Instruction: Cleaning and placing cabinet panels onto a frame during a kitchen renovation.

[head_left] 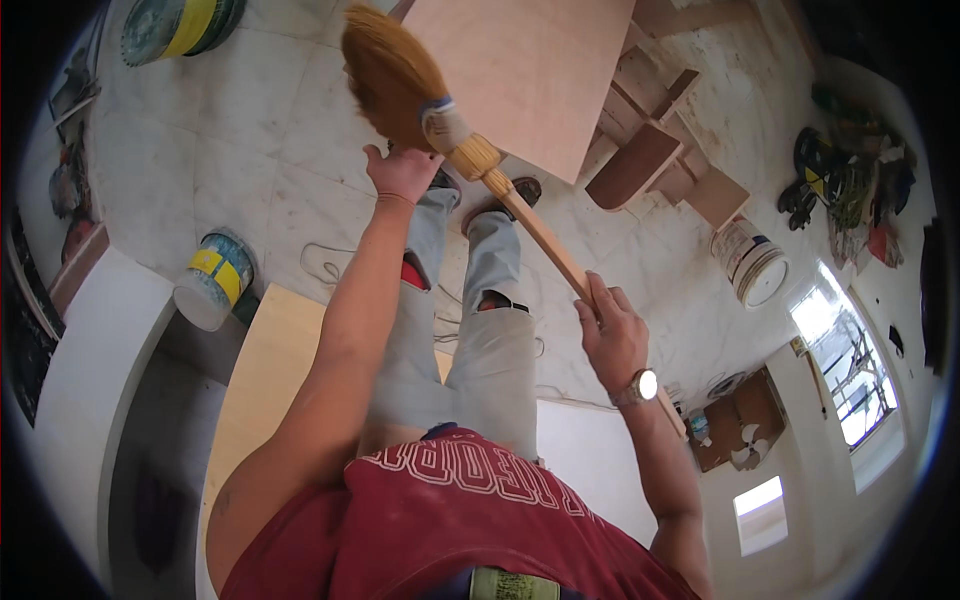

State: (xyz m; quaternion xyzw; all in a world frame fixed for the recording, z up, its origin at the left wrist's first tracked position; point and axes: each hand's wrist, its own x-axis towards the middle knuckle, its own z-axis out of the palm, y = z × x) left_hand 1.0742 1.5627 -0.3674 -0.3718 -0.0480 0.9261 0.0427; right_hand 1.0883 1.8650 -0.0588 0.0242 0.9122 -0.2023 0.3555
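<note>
A soft-bristled broom (pixel 395 80) with tan fibres and a long wooden handle slants across the view, its bristles at the upper left. My right hand (pixel 613 335), with a watch on the wrist, is closed round the handle. My left hand (pixel 403 176) is just below the bristles, near the bound neck. Its thumb sticks out to the side, and its fingers are partly hidden by the broom head; whether they touch it I cannot tell. Beyond the broom lies a pale wooden panel (pixel 520 70).
Wooden pieces (pixel 635 165) are stacked to the right of the panel, beside a white bucket (pixel 750 265). A bucket with a yellow label (pixel 215 275) stands at left, and another bucket (pixel 180 25) at far left. Cords (pixel 325 262) lie on the tiled floor around my legs.
</note>
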